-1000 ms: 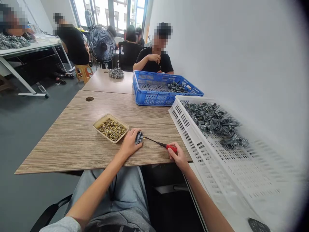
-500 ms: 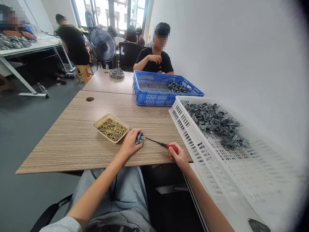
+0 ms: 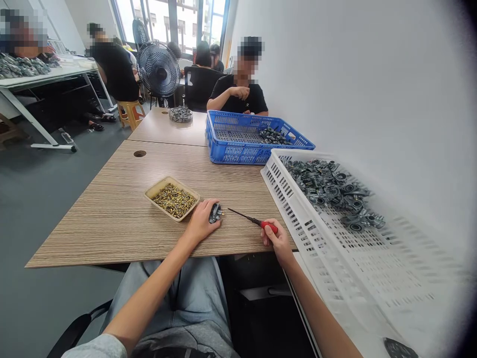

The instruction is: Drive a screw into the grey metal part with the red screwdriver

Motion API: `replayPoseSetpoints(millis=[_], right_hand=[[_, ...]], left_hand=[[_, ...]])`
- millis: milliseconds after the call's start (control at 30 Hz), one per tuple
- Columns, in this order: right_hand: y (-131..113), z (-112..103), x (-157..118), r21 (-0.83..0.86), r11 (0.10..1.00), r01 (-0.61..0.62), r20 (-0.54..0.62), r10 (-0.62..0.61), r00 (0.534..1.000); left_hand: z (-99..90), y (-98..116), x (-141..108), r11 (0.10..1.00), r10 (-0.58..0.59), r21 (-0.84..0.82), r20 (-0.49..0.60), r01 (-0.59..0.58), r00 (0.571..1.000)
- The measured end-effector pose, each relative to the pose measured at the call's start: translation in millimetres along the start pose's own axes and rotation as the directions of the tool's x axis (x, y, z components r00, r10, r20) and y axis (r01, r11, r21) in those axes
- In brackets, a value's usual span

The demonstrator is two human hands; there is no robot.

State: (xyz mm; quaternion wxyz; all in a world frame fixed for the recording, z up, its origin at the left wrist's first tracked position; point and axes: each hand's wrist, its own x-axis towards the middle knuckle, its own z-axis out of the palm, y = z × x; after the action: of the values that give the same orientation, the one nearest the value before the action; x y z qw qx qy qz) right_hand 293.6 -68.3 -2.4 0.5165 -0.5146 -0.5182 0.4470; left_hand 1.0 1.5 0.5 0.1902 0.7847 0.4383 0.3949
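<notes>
Screwdriver [image 3: 253,219] tip pulled back right, now just clear of brass screw [image 3: 222,213]; turning seems paused. Screw end pokes from metal part [image 3: 215,213], on table [image 3: 112,219] right of tub [image 3: 154,187]. Left hand [image 3: 202,220] grips part; right hand [image 3: 278,240] grasps screwdriver's red handle. Shirt mark [image 3: 247,105] far off, unreadable; no brands, labels legible.
</notes>
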Motion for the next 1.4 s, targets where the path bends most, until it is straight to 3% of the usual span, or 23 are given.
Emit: replayPoseSetpoints(millis=[267,733,1400], right_hand=[[-3.3,-1.4,-0.4,-0.130,0.992,0.002,0.041,0.004,0.999],[-7.3,-2.5,0.6,-0.116,0.992,-0.049,0.014,0.051,0.999],[1.4,-2.0,0.0,-0.130,0.991,0.037,-0.053,-0.044,0.998]], left_hand=[[-1.8,2.3,0.2,1.000,-0.016,-0.019,0.005,0.016,1.000],[-3.6,4.1,0.6,1.000,-0.014,-0.014,0.008,0.014,1.000],[-1.4,3.0,-0.7,0.999,-0.022,0.026,0.013,0.021,1.000]])
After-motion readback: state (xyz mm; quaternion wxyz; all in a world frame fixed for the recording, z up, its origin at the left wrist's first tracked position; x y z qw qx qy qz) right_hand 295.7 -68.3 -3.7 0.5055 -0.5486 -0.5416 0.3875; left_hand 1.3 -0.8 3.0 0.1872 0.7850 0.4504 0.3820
